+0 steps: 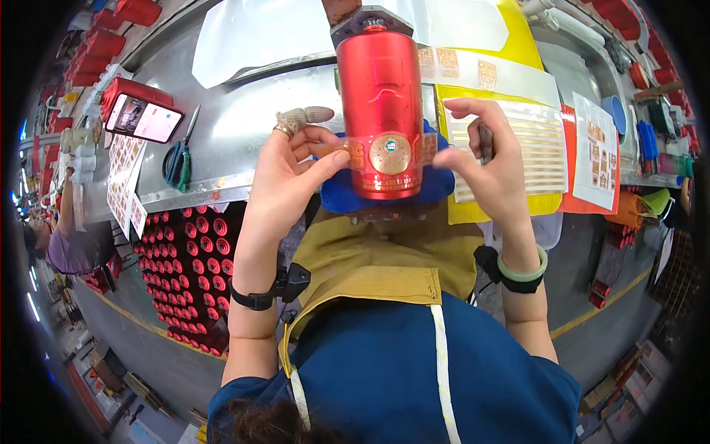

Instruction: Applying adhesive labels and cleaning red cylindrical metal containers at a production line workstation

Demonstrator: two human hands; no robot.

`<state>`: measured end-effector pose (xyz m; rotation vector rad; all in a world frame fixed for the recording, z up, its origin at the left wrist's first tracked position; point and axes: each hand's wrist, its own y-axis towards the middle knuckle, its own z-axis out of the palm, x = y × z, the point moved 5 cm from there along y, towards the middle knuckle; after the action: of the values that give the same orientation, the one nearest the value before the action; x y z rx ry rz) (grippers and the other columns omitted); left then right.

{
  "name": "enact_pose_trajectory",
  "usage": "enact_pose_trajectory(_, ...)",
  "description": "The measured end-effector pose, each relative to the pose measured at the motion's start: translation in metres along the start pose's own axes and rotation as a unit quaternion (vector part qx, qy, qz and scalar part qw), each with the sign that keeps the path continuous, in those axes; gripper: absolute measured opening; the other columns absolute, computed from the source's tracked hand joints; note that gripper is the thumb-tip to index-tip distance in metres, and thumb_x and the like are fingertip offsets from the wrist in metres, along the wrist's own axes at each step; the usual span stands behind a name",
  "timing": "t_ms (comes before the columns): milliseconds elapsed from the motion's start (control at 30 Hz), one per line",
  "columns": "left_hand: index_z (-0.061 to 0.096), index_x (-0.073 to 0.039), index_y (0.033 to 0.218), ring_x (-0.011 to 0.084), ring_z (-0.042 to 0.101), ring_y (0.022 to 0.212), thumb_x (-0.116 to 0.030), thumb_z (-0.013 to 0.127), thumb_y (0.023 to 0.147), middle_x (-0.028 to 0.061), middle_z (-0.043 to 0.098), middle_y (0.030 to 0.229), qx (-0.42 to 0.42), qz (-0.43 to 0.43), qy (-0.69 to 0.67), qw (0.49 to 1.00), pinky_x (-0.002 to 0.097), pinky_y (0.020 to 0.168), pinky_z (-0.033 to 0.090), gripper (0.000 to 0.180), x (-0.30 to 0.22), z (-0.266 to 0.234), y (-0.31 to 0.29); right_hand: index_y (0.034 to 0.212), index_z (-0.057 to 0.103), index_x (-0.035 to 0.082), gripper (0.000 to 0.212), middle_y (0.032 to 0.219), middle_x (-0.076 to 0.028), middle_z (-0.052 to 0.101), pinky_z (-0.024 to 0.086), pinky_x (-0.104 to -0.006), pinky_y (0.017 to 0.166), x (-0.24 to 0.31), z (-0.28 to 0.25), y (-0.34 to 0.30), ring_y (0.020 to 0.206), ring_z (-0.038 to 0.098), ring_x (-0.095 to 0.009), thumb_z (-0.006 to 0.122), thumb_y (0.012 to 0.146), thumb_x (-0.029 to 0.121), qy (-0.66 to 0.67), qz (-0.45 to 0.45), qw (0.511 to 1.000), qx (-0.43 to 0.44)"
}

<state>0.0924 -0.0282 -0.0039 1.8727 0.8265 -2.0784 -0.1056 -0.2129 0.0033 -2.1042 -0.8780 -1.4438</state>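
A red metal cylinder [381,89] with a narrow neck at its far end lies before me on a blue cushion [336,194]. Across its near end runs a clear film strip [355,154] with gold patterns, on either side of a round gold emblem [390,154]. My left hand [299,152] pinches the strip's left end between thumb and fingers; one finger wears a pale cover. At the strip's right end is the thumb of my right hand [492,155], its index finger raised well apart. Whether the strip is stuck down I cannot tell.
Beyond the cylinder stands a metal bracket [370,21]. Striped label sheets [518,148] lie on a yellow sheet [462,211] at right. Left on the metal bench are scissors [177,164], a phone [144,118] and printed sheets [122,177]. Many red cylinders [188,274] are stacked below.
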Motion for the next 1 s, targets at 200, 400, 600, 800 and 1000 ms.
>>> enact_pose_trajectory(200, 0.050, -0.003, 0.151, 0.0261, 0.059, 0.126, -0.002, 0.066, 0.097, 0.0174, 0.055, 0.145, -0.174, 0.178, 0.250, 0.936, 0.0382, 0.102, 0.050, 0.056, 0.011, -0.003, -0.013, 0.159, 0.036, 0.002, 0.122, 0.141, -0.023, 0.050, 0.056, -0.0471, 0.091, 0.031, 0.034, -0.031, 0.121, 0.060, -0.042, 0.099, 0.060, 0.035, -0.217, -0.177, 0.960, 0.010)
enact_pose_trajectory(400, 0.028, 0.000, 0.164, 0.0463, 0.018, 0.158, -0.052, 0.065, 0.099, 0.0296, 0.016, 0.172, -0.038, 0.309, 0.440, 0.842, 0.0547, 0.126, 0.019, 0.092, 0.024, 0.047, -0.047, 0.153, 0.041, -0.007, 0.105, 0.138, -0.028, 0.056, 0.056, -0.0466, 0.094, 0.022, 0.051, -0.027, 0.120, 0.062, -0.044, 0.094, 0.068, 0.023, -0.204, -0.193, 0.958, -0.049)
enact_pose_trajectory(600, 0.049, -0.005, 0.154, 0.0524, 0.012, 0.157, -0.048, 0.083, 0.085, 0.0328, 0.014, 0.170, -0.054, 0.262, 0.398, 0.877, 0.0600, 0.124, 0.019, 0.088, 0.025, 0.051, -0.043, 0.147, 0.047, -0.013, 0.101, 0.133, -0.029, 0.061, 0.054, -0.0426, 0.097, 0.023, 0.043, -0.022, 0.119, 0.066, -0.040, 0.095, 0.067, 0.025, -0.051, -0.135, 0.989, 0.004)
enact_pose_trajectory(800, 0.044, 0.003, 0.153, 0.0531, 0.026, 0.150, -0.028, 0.092, 0.074, 0.0343, 0.017, 0.168, -0.080, 0.286, 0.402, 0.866, 0.0577, 0.121, 0.029, 0.098, 0.010, 0.050, -0.037, 0.148, 0.051, -0.007, 0.110, 0.124, -0.020, 0.064, 0.052, -0.0412, 0.100, 0.049, 0.033, -0.018, 0.114, 0.066, -0.033, 0.101, 0.059, 0.033, -0.057, -0.171, 0.983, -0.021)
enact_pose_trajectory(1000, 0.035, 0.004, 0.158, 0.0464, 0.046, 0.140, -0.019, 0.097, 0.063, 0.0286, 0.041, 0.158, -0.083, 0.289, 0.320, 0.898, 0.0518, 0.116, 0.041, 0.116, -0.004, 0.051, -0.013, 0.146, 0.061, 0.010, 0.096, 0.135, -0.014, 0.056, 0.057, -0.0381, 0.085, 0.045, 0.038, -0.025, 0.104, 0.066, -0.027, 0.100, 0.061, 0.032, -0.124, -0.159, 0.980, -0.005)
